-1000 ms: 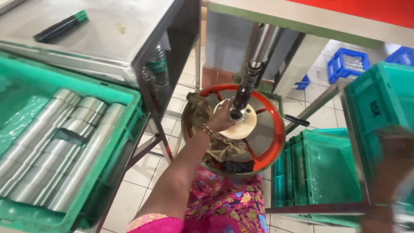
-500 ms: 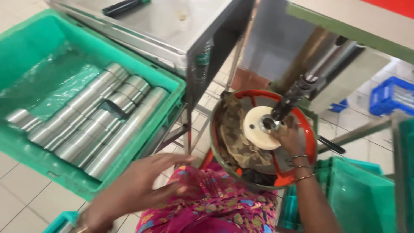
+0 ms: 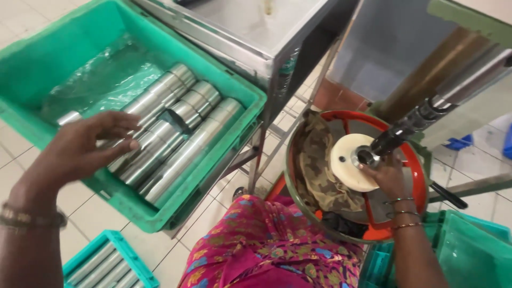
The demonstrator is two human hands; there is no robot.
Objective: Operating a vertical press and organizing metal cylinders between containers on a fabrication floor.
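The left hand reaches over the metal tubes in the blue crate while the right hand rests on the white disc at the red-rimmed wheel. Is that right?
Not quite: the crate is green, not blue, as the head view shows. The rest stands: the left hand reaches over the metal tubes lying in it, and the right hand rests on the white disc at the red-rimmed wheel.

Steel table (image 3: 256,26): at twelve o'clock, above the crate.
Small teal crate (image 3: 109,261): at seven o'clock, metal rods lying inside.
Blue crate (image 3: 506,141): far three o'clock edge.
Patterned pink garment (image 3: 266,245): at six o'clock.
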